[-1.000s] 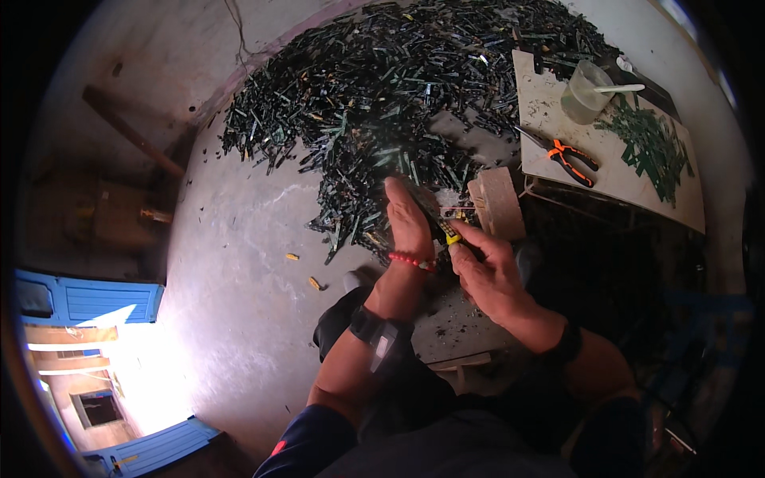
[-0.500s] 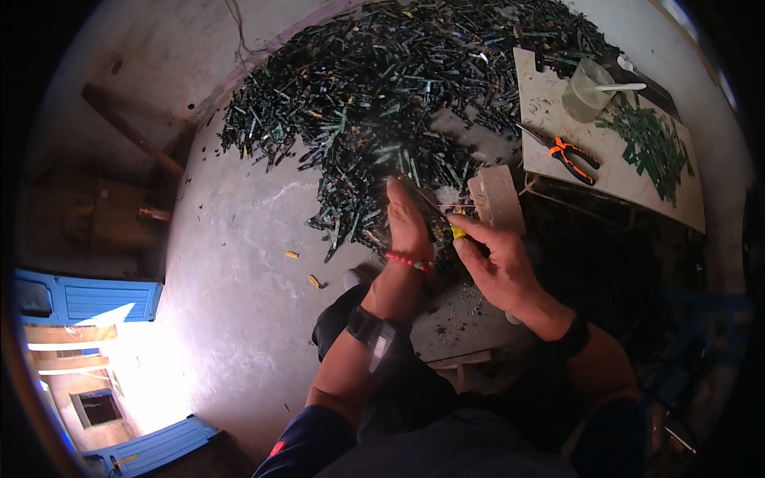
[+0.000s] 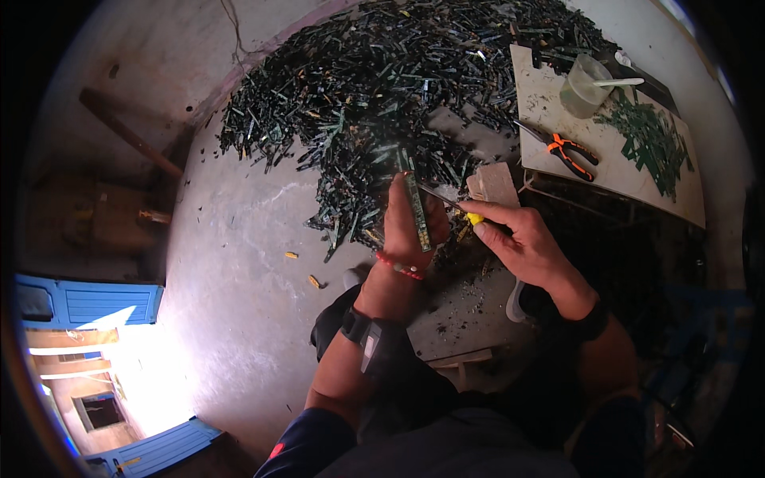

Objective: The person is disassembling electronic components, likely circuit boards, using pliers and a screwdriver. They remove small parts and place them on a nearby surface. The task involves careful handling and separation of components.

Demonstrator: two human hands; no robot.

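Two hands are at work. The left hand [image 3: 401,229] has its grip clamped on one green strip [image 3: 418,213], held near the large dark pile [image 3: 343,103], whose pieces are too many to count. The right hand's [image 3: 532,243] grip is closed around one yellow-handled screwdriver [image 3: 475,218]; whether its tip touches the strip, I cannot tell. At far right, one table [image 3: 610,179] carries one pair of pliers [image 3: 557,146], one tub [image 3: 578,92] and one heap of green strips [image 3: 655,147]. Two yellow pieces [image 3: 315,281] lie on the left floor [image 3: 239,239].

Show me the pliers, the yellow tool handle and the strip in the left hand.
Pliers [image 3: 559,146], head view: near the pivot.
Yellow tool handle [image 3: 475,218], head view: its middle.
Strip [image 3: 417,207], head view: mid-length.
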